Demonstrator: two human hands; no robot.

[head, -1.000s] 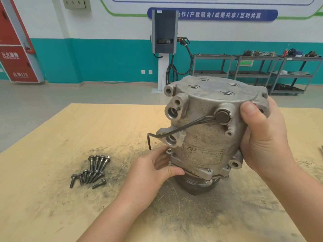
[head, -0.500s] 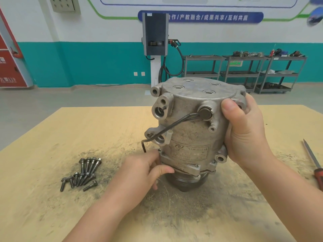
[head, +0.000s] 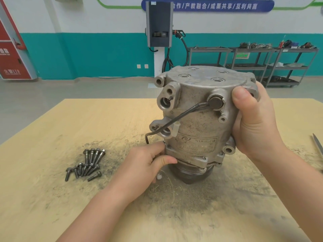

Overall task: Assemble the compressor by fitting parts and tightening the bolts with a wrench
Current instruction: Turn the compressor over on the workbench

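Workbench top (head: 52,198) first, since it's the biggest thing: pale wood, smeared with dark grime and scratches around the middle. Standing upright on it, roughly center, is the compressor (head: 201,119), a dull grey cast-aluminium cylinder with four threaded holes in its flat top, several port bosses and mounting ears on the side, a worn label low on the front, and the darker pulley end facing down onto the wood. A black wire (head: 183,114) runs from a round plug near the top down across the body and loops off to the lower left. My right hand (head: 253,123) is wrapped around the upper right side of the housing, thumb on the front, fingers curled round the back where I can't see them. Left hand (head: 145,165) sits at the lower left flange, fingers curled in against it, and a small white connector pokes out underneath, but honestly can't tell whether it's actually pinched or just next to the fingers. Left of that lies a loose pile of bolts (head: 89,161), dark flanged ones, some long and some short, well apart from the compressor. At the far right edge a metal blade tip (head: 318,144) is cut off by the frame, so no idea what tool it is.
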